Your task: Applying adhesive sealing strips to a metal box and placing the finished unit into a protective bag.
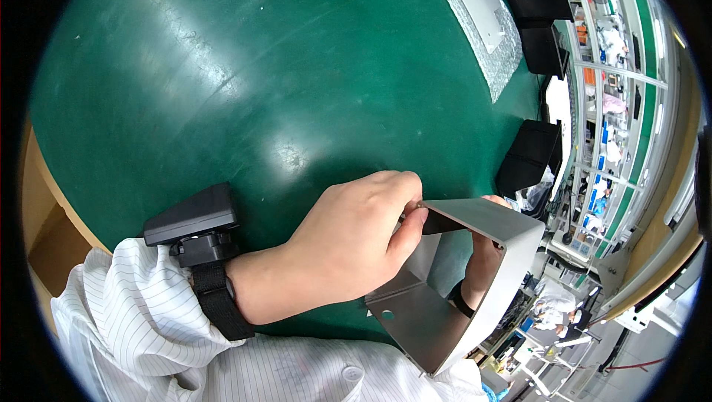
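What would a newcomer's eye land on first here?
The shiny open metal box, low and right of centre, its edge pinched by the left hand, with the right hand visible through it. Next, the chunky black gadget strapped at the left wrist. Then the pale plate on bubble wrap, upper right on the green table.

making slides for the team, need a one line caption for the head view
Left fingers pinch the rim of an angular grey metal box; right hand visible through its opening, green tabletop beyond.
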Demonstrator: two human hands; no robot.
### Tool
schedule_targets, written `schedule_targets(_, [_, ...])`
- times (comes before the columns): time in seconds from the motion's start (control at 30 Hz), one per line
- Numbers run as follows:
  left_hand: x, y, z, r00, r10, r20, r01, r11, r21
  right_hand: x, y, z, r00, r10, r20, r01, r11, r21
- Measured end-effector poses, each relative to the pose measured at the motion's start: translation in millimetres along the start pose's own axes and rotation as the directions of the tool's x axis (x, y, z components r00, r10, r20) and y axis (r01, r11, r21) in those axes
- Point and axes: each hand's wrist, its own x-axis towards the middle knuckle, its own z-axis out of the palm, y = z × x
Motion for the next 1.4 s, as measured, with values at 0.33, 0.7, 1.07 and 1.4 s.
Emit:
schedule_targets(0.33, [-6.7,0.2,2.2,1.000,-0.001,-0.022,0.001,1.000,0.005,2.2,-6.1,1.3,1.000,0.019,-0.001,-0.019,1.000,-0.018])
schedule_targets(0.7, [-16.3,-1.2,-4.7,0.932,0.341,0.125,-0.359,0.812,0.460,3.0,-10.2,5.8,1.000,0.030,0.000,-0.030,0.999,-0.034])
schedule_targets(1.07, [-19.4,-6.0,0.4,0.907,0.398,0.136,-0.401,0.722,0.564,4.6,-15.3,5.5,0.999,0.038,-0.017,-0.039,0.997,-0.063])
schedule_targets(1.4, [-19.9,-7.1,2.0,0.897,0.413,0.158,-0.424,0.699,0.576,2.1,-19.4,6.9,0.999,0.038,-0.028,-0.040,0.996,-0.082])
